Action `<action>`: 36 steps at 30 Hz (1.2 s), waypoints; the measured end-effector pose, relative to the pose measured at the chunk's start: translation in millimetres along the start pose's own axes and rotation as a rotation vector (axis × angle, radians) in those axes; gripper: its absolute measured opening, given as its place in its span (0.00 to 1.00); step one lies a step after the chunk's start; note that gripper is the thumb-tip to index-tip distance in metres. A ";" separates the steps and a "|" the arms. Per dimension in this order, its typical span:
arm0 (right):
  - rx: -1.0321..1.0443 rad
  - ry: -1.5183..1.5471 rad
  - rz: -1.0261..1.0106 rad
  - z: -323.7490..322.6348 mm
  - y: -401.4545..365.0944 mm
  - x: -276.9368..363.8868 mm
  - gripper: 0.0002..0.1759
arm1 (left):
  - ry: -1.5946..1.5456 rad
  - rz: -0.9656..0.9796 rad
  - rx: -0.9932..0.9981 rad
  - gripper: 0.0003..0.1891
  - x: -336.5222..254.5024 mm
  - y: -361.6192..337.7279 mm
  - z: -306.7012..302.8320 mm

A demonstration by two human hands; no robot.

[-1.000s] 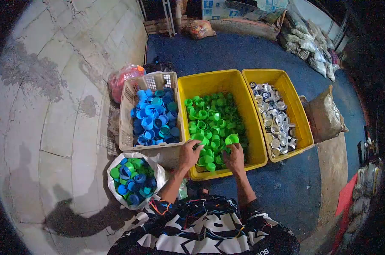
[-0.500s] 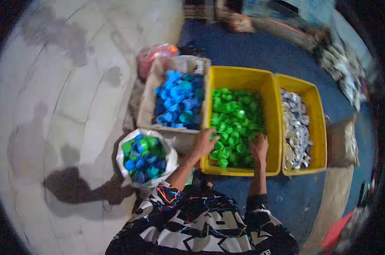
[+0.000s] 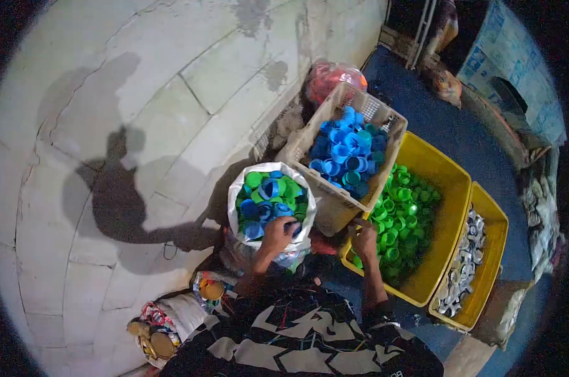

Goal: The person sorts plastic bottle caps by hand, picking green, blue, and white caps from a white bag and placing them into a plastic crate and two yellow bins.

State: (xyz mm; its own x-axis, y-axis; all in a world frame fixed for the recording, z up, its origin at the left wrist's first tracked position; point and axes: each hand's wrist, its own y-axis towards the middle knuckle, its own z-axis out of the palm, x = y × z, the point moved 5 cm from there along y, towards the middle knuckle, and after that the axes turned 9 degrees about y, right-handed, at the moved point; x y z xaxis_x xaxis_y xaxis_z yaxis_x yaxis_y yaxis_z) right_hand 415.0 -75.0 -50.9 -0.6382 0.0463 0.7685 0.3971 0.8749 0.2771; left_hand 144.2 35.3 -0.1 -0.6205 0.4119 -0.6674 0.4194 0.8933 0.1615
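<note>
Your L hand (image 3: 277, 237): fingers curled, at near rim of white sack (image 3: 233, 201) w/ mixed caps (image 3: 259, 193); grip, can't tell; your R hand (image 3: 365, 240): fingers bent, at L edge of lg. yellow tub (image 3: 448, 188) w/ green caps (image 3: 397, 217); grip, can't tell; pale crate (image 3: 390, 120) w/ blue caps (image 3: 345, 147), beyond hands; sm. yellow tub (image 3: 491, 223) w/ silver caps (image 3: 464, 267), beside lg. one.

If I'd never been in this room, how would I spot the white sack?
Start at the pale block wall, then find the pale crate of mostly blue caps near it. The white sack stands open just left of that crate in the picture. Unlike the crate, it holds plenty of green and blue caps mixed together.
</note>
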 end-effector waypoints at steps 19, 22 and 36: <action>0.490 -0.316 -0.249 283.5 147.2 180.3 0.41 | 0.064 -0.398 0.042 0.15 78.4 -102.3 -50.4; 0.515 -0.412 -0.251 303.8 149.9 174.1 0.45 | 0.071 -0.383 -0.044 0.15 82.0 -117.3 -55.0; 0.306 0.419 0.083 152.7 114.0 178.8 0.32 | 0.458 0.333 -0.085 0.08 87.7 15.0 -99.9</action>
State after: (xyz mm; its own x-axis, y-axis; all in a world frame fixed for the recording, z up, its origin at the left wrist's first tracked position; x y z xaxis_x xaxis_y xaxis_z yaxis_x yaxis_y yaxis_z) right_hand 245.4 106.7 30.0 -0.2695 -0.0207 0.9628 0.1847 0.9801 0.0728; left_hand 29.9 102.7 16.4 -0.6959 0.6923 -0.1909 0.5980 0.7058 0.3798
